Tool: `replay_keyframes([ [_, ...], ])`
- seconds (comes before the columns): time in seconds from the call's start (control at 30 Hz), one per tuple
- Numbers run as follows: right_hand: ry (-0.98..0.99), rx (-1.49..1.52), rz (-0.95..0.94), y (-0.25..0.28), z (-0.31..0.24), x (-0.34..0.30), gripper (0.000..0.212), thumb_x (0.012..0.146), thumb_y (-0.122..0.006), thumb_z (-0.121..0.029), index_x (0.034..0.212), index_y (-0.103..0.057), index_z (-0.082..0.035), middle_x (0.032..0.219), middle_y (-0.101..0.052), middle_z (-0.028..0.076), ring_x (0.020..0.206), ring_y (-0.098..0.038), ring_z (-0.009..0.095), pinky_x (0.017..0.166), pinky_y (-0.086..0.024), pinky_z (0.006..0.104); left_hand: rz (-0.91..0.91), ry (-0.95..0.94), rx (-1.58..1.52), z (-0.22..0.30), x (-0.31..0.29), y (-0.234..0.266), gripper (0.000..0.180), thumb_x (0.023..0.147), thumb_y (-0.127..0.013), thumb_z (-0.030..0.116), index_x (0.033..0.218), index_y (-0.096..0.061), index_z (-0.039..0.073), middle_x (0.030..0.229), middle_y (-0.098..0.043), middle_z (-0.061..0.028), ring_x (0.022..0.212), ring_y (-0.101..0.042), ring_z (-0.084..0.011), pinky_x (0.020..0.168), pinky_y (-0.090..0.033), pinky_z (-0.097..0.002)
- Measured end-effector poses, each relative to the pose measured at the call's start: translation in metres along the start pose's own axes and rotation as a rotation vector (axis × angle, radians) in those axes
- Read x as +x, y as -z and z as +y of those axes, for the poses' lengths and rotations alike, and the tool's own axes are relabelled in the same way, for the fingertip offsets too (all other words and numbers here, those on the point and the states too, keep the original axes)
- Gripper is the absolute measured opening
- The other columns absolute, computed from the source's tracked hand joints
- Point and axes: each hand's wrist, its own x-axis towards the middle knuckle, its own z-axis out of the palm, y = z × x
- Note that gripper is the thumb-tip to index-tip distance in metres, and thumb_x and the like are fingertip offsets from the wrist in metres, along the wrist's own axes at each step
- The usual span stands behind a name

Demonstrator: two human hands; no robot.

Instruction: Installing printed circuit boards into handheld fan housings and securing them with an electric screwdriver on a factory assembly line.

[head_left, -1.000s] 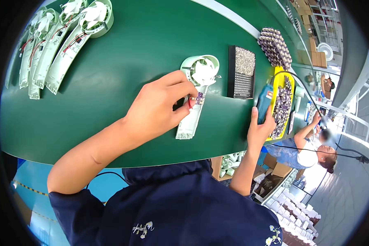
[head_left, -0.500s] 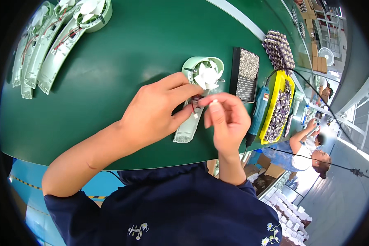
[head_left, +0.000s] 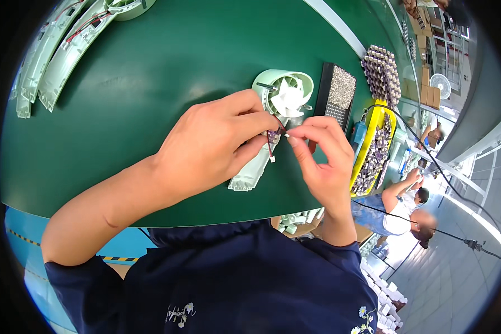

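Observation:
A pale green handheld fan shell [head_left: 247, 175] with a white fan blade [head_left: 289, 99] in its round head lies on the green table before me. My left hand [head_left: 211, 139] is over the shell, its thumb and fingers closed on a small circuit board [head_left: 271, 135], mostly hidden by the fingertips. From there red and black wires [head_left: 270, 146] hang down, ending in a small white plug [head_left: 273, 159]. Beside it, my right hand [head_left: 328, 158] pinches a tiny white connector [head_left: 287, 134] on a dark wire between thumb and forefinger.
Several similar fan shells [head_left: 67, 61] lie at the far left. To the right are a black tray of small metal parts [head_left: 339, 89], a yellow bin of small parts [head_left: 376, 150], a teal electric screwdriver [head_left: 359, 133] with its cable, and a stack of parts [head_left: 381, 75]. Other people sit farther right.
My right fingertips have come up to the wire's end beside the board, and the hand has opened out from its curled pose. My left hand keeps its grip. The view has shifted slightly.

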Motion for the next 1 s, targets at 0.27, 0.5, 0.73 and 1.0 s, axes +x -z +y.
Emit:
replay_keyframes([
  [0.27, 0.191, -0.411, -0.174, 0.01, -0.027, 0.021, 0.023, 0.075, -0.08, 0.004, 0.093, -0.069, -0.004, 0.092, -0.063, 0.008, 0.078, -0.065, 0.026, 0.065, -0.052, 0.0346, 0.006, -0.005, -0.003, -0.002, -0.003, 0.001, 0.024, 0.079, -0.079, -0.002, 0.101, -0.073, 0.005, 0.091, -0.063, -0.0064, 0.07, -0.063, -0.0228, 0.058, -0.052, -0.0337],
  [0.5, 0.302, -0.622, -0.311, 0.018, -0.037, 0.032, 0.023, 0.075, -0.082, -0.001, 0.093, -0.068, -0.006, 0.093, -0.063, 0.006, 0.079, -0.066, 0.026, 0.063, -0.052, 0.0363, -0.008, 0.01, 0.009, -0.002, -0.003, 0.0, 0.022, 0.08, -0.078, 0.0, 0.1, -0.072, 0.005, 0.091, -0.062, -0.0054, 0.07, -0.063, -0.0234, 0.06, -0.053, -0.0347],
  [0.73, 0.342, -0.622, -0.333, 0.018, -0.04, 0.039, 0.022, 0.076, -0.08, -0.002, 0.093, -0.068, -0.007, 0.091, -0.062, 0.005, 0.073, -0.065, 0.025, 0.058, -0.05, 0.037, -0.003, 0.012, 0.023, -0.003, -0.004, -0.001, 0.021, 0.081, -0.077, 0.001, 0.102, -0.072, 0.005, 0.095, -0.063, -0.0049, 0.072, -0.065, -0.0242, 0.063, -0.055, -0.0362],
  [1.0, 0.34, -0.756, -0.43, 0.016, -0.051, 0.039, 0.015, 0.082, -0.076, -0.004, 0.094, -0.067, -0.006, 0.087, -0.059, 0.005, 0.071, -0.063, 0.025, 0.057, -0.049, 0.0372, -0.044, 0.035, 0.035, -0.003, -0.004, -0.001, 0.023, 0.082, -0.076, 0.001, 0.104, -0.071, 0.006, 0.101, -0.064, -0.005, 0.078, -0.067, -0.0266, 0.067, -0.056, -0.0387],
])
